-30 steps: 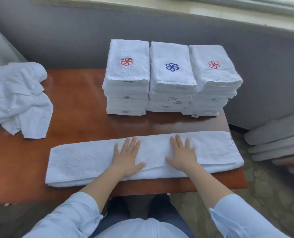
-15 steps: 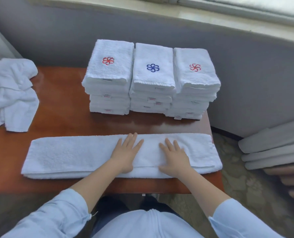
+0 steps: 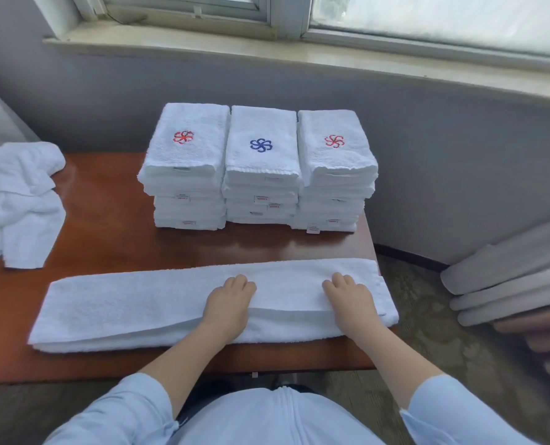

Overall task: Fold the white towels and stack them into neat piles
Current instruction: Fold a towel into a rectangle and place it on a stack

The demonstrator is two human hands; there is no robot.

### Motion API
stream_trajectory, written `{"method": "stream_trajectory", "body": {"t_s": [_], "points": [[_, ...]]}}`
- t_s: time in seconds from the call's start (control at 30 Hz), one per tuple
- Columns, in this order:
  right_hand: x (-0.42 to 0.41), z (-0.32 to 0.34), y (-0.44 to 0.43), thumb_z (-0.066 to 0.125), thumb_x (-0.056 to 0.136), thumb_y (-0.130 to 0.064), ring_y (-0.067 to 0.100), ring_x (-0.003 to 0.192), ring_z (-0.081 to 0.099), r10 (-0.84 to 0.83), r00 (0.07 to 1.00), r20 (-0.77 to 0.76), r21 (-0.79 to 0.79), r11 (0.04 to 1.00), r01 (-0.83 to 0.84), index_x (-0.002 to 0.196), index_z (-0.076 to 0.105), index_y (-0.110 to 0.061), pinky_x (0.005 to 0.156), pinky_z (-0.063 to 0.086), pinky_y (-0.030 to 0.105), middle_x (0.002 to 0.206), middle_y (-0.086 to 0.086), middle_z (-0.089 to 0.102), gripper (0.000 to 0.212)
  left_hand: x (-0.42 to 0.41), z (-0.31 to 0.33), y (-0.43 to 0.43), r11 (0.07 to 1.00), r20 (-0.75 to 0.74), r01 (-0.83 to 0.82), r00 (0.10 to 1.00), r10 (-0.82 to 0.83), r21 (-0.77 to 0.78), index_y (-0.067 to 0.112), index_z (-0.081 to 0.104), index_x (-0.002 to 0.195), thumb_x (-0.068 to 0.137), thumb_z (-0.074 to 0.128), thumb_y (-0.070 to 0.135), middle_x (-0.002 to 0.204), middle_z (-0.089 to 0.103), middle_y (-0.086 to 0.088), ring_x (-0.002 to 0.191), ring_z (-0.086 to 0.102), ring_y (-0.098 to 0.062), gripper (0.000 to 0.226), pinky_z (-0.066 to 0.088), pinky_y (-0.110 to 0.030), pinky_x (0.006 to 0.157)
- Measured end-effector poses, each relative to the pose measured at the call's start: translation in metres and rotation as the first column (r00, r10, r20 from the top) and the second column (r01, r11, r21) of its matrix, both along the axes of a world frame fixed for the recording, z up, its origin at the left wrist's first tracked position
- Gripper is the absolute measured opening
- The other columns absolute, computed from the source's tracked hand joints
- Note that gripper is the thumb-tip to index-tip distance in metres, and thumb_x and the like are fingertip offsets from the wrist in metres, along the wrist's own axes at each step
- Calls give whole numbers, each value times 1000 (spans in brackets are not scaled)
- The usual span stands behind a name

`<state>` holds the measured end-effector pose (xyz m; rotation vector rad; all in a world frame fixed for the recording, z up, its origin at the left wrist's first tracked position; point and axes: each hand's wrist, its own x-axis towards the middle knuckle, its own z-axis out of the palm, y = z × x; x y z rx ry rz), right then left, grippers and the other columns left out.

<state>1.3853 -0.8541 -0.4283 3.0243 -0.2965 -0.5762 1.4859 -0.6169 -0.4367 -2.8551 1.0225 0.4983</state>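
Step in hand: the lengthwise fold is done and the crosswise fold is being set up. The long towel [image 3: 132, 309] lies as a narrow strip along the near edge of the table [image 3: 106, 226], with its right end overhanging the table's right edge. The left hand [image 3: 228, 303] sits at about mid-strip and the right hand [image 3: 352, 300] near the right end, well apart. Both hands show knuckles up with fingers curled. The thumbs are hidden, apparently tucked under the near edge of the top layer, so this reads as a grip on the cloth rather than a flat press. Three finished stacks [image 3: 262, 175] stand side by side at the back of the table, touching. A heap of unfolded towels [image 3: 13, 194] waits at the left. Judgement: the next move calls for carrying one end across onto the other with edges matched, then smoothing before stacking.
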Motion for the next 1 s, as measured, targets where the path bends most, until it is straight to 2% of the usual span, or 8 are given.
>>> {"method": "stream_trajectory", "body": {"t_s": [0.13, 0.23, 0.43, 0.57, 0.67, 0.73, 0.9, 1.0], "points": [[10, 14, -19, 52, 75, 7, 25, 102, 48, -8, 999, 34, -54, 999, 10, 91, 43, -20, 69, 26, 31, 95, 0, 39, 33, 1, 9, -5, 998, 16, 14, 1000, -14, 53, 19, 47, 102, 82, 45, -3, 98, 47, 1, 87, 47, -21, 30, 36, -31, 63], [19, 24, -31, 50, 73, 6, 25, 101, 47, 56, 995, 83, -98, 994, -48, 93, 51, -19, 72, 24, 31, 98, -1, 49, 32, 1, 9, -5, 1000, -61, 22, 998, -23, -10, 20, 40, 82, 78, 43, 1, 76, 39, 5, 70, 42, -19, 20, 30, -29, 56], [-5, 8, -25, 59, 82, -23, 26, 108, 46, -18, 965, -262, -8, 1000, 16, 109, 51, -19, 80, 29, 35, 115, 4, 51, 28, -4, 7, -8, 999, -241, 42, 970, -35, 24, 23, 58, 88, 85, 42, 27, 93, 60, 4, 81, 56, -18, 17, 42, -29, 67], [-5, 10, -23, 49, 79, -55, 23, 96, 47, -171, 956, -238, 118, 972, 203, 98, 55, -20, 78, 35, 38, 101, 2, 53, 40, -6, 8, -25, 995, -43, 70, 996, -73, -76, 22, 64, 101, 92, 40, 32, 98, 59, 5, 87, 54, -16, 27, 42, -29, 67], [-9, 9, -27, 47, 88, -39, 22, 98, 48, -253, 967, 17, 129, 960, 248, 106, 57, -17, 76, 40, 34, 109, 1, 54, 30, -12, 1, -38, 987, -60, 124, 990, -131, -104, 25, 42, 143, 97, 42, 36, 144, 41, -1, 131, 38, -22, 47, 38, -33, 99], [-21, 1, -28, 46, 91, -31, 23, 112, 45, -272, 962, 36, 129, 956, 265, 124, 50, -20, 83, 43, 35, 126, 2, 47, 35, -19, -4, -45, 985, -194, 172, 966, -173, -20, 30, 11, 157, 99, 38, 49, 165, 3, -3, 151, 1, -27, 67, 11, -47, 121], [-42, -19, -18, 39, 98, -38, 35, 150, -6, -406, 909, -93, 151, 897, 416, 153, 10, -36, 115, 13, 61, 164, 0, -3, 62, -29, -24, -50, 961, -269, 234, 945, -188, 150, 36, -32, 146, 90, 28, 76, 153, -42, -4, 138, -41, -33, 91, -21, -61, 110], [-41, -20, -21, 46, 92, -47, 37, 148, -1, -570, 817, -92, 212, 790, 575, 153, 8, -39, 114, 15, 61, 163, -1, -11, 73, -27, -22, -53, 948, -259, 253, 945, -199, 194, 37, -36, 143, 85, 28, 82, 151, -44, -5, 136, -43, -35, 98, -21, -63, 109]]}}
